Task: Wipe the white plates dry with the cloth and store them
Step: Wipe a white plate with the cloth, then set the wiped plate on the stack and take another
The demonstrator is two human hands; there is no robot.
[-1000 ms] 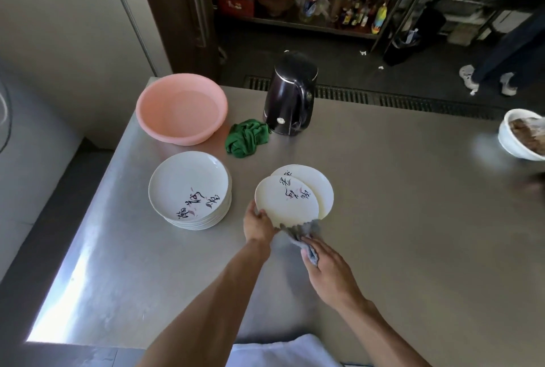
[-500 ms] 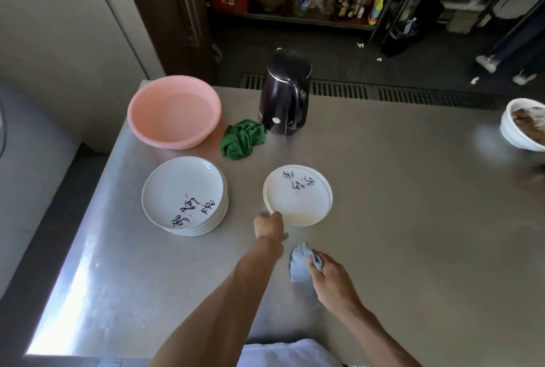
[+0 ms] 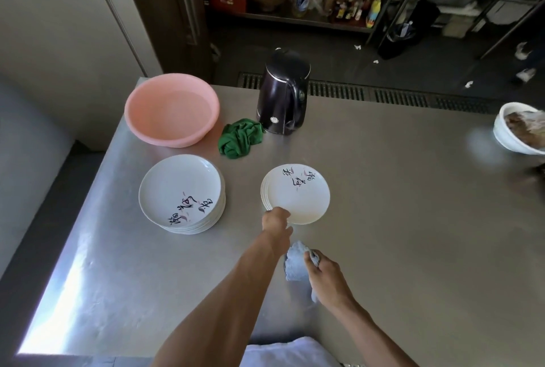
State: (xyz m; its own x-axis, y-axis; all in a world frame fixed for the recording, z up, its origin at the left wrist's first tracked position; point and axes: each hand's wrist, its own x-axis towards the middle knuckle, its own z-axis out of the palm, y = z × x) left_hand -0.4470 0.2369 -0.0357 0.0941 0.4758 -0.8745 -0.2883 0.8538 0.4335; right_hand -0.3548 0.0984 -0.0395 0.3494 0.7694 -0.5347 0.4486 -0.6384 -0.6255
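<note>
Plates in the taller stack point(image 3: 181, 189) lie at ten o'clock of the nearer left hand point(image 3: 275, 217), its grip unreadable at the rim of the smaller stack point(image 3: 298, 194); the right hand point(image 3: 327, 279) clamps the cloth point(image 3: 295, 262).

White plates point(image 3: 298, 194) with black script and pink marks. Pale blue-grey cloth point(image 3: 296, 262); pink basin point(image 3: 172, 110), green rag point(image 3: 240, 138), dark kettle point(image 3: 283, 101). Grey steel desk point(image 3: 413, 219).

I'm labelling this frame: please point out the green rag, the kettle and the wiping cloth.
green rag point(image 3: 240, 139), head view, middle of the crumpled heap.
kettle point(image 3: 275, 101), head view, front of its dark body.
wiping cloth point(image 3: 295, 262), head view, its pale bunched top.
</note>
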